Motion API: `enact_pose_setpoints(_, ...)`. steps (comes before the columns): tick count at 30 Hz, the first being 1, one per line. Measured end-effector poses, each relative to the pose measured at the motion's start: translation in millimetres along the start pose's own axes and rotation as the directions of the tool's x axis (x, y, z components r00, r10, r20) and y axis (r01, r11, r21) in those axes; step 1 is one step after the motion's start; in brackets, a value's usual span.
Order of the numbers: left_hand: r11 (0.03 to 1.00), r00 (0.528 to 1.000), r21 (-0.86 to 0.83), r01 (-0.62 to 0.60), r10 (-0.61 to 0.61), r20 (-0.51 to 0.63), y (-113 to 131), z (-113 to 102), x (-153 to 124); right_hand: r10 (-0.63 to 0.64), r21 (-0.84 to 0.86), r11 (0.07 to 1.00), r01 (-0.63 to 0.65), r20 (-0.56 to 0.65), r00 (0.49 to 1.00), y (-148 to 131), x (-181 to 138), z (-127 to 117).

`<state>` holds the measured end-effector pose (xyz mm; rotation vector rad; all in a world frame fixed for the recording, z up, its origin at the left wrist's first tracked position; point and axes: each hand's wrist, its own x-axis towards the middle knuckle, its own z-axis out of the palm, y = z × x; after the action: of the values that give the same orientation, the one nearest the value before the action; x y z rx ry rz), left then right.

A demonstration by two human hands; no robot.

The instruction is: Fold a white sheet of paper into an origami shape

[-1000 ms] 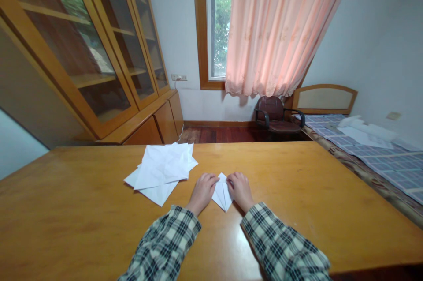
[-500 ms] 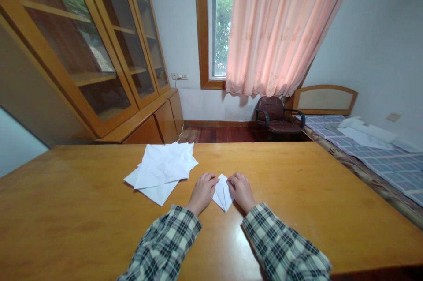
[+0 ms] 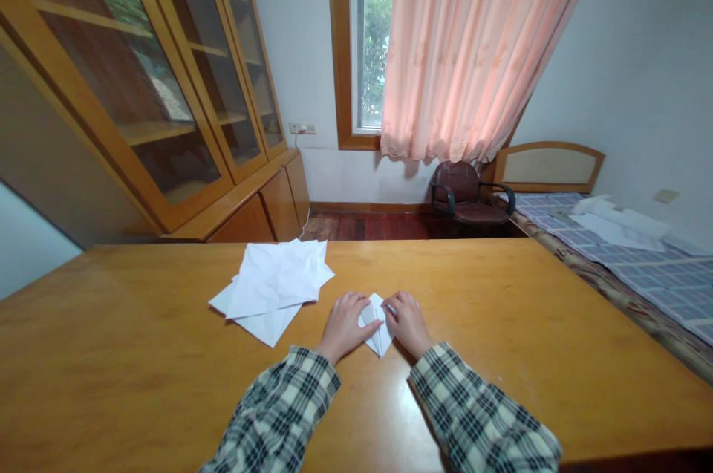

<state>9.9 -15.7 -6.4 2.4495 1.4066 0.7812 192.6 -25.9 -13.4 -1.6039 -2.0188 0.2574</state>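
Observation:
A small folded white paper (image 3: 379, 343), kite-shaped with creases along its middle, lies on the wooden table (image 3: 479, 369) between my two hands. My left hand (image 3: 346, 323) is at the paper's left edge, its thumb stretched across the lower middle and its fingers at the upper left side. On the other side, my right hand (image 3: 408, 321) pinches the paper's right edge with curled fingers. The paper's side edges are partly hidden under my fingers.
A loose pile of white paper sheets (image 3: 275, 280) lies left of my hands. Beyond the table stand a glass-fronted cabinet (image 3: 223, 154), a brown armchair (image 3: 471, 194) and a bed (image 3: 629, 235) with papers on it.
My left thumb has moved rightward and down, from the paper's left edge onto its middle. My right hand and the paper have hardly shifted.

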Motion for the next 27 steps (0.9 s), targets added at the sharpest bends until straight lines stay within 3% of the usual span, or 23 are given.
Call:
enact_pose_setpoints(8, 1.000, 0.999, 0.002, 0.020, -0.020, -0.030, 3.8, 8.9, -1.1, -0.002, 0.001, 1.000, 0.002, -0.009, 1.000, -0.8, -0.8, -0.4)
enact_pose_setpoints(16, 1.000, 1.000, -0.024, 0.001, -0.001, -0.014, 4.0, 3.7, -1.4, 0.006, 0.017, 1.000, -0.006, 0.008, 1.000, -0.5, -0.1, -0.7)
enact_pose_setpoints(27, 0.983, 0.999, -0.180, 0.030, -0.034, -0.018, -4.9, 1.1, 1.4, -0.032, -0.034, 0.999, 0.032, -0.006, 0.999, -3.7, -0.5, -2.2)
